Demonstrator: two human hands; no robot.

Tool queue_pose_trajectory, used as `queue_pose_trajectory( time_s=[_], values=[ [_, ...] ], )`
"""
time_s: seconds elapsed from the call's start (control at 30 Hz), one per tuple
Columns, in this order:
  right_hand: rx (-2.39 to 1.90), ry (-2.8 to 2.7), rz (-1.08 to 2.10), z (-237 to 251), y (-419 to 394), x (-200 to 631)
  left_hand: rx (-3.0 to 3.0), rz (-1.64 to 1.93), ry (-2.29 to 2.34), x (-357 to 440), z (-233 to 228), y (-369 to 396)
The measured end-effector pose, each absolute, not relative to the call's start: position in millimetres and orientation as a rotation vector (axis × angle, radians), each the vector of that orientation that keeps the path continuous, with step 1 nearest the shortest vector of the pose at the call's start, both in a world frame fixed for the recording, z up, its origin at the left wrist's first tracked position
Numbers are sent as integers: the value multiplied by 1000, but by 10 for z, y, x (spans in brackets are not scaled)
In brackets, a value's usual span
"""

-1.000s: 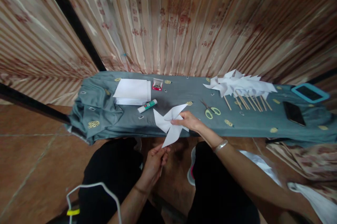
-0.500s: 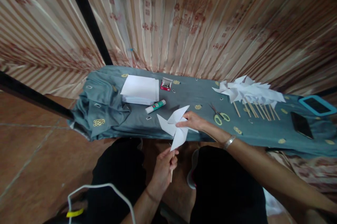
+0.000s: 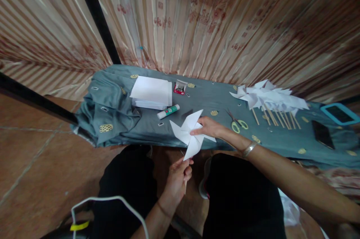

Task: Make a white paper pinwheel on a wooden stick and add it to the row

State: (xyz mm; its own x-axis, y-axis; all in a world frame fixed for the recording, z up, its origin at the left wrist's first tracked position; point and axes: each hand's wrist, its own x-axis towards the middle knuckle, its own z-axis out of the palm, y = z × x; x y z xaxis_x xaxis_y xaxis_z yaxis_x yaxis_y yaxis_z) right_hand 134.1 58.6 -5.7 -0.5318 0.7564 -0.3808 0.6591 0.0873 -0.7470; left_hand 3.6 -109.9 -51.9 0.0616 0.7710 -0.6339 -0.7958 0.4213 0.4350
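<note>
Barely anything has shifted since the earlier frames: the camera has drifted a touch, and the left hand [image 3: 177, 173] has edged up under the white paper pinwheel [image 3: 189, 133], fingers now pinched closed at its lowest blade tip, seemingly around a thin stick that is mostly hidden.

Head view, the only 1 we get: the right hand [image 3: 208, 128] is pressed on the pinwheel's centre, fingers closed down on the folded points, holding them together. The pinwheel sits at the near edge of the cloth-covered bench [image 3: 118, 119], half overhanging toward the person's knees.

Far left on the cloth lies a stack of white paper [image 3: 152, 93], with a glue stick [image 3: 168, 111] just near of it and a small red box [image 3: 179, 87] to its right. Green-handled scissors [image 3: 236, 123] rest right of the working hand. Further right, a pile of finished pinwheels [image 3: 270, 98] on sticks, then a dark phone [image 3: 322, 134] and a blue-framed tablet [image 3: 339, 113].

Judging by that pile, a good number are done; this 1 looks folded, with fixing to its stick in hand, and plenty of paper left.
</note>
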Motion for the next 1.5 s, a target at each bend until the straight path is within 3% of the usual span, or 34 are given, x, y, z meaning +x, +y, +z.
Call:
queue_pose_trajectory(
  time_s=[0.73, 1.5],
  values=[
    [-1586, -2763, 1147, 89, 854, 1255, -143, 1132, 887, 88, -539, -1053],
    [-1634, -2671, 1341, 25, 925, 1285, -123, 1059, 841, 49, -521, -1008]
  ],
)
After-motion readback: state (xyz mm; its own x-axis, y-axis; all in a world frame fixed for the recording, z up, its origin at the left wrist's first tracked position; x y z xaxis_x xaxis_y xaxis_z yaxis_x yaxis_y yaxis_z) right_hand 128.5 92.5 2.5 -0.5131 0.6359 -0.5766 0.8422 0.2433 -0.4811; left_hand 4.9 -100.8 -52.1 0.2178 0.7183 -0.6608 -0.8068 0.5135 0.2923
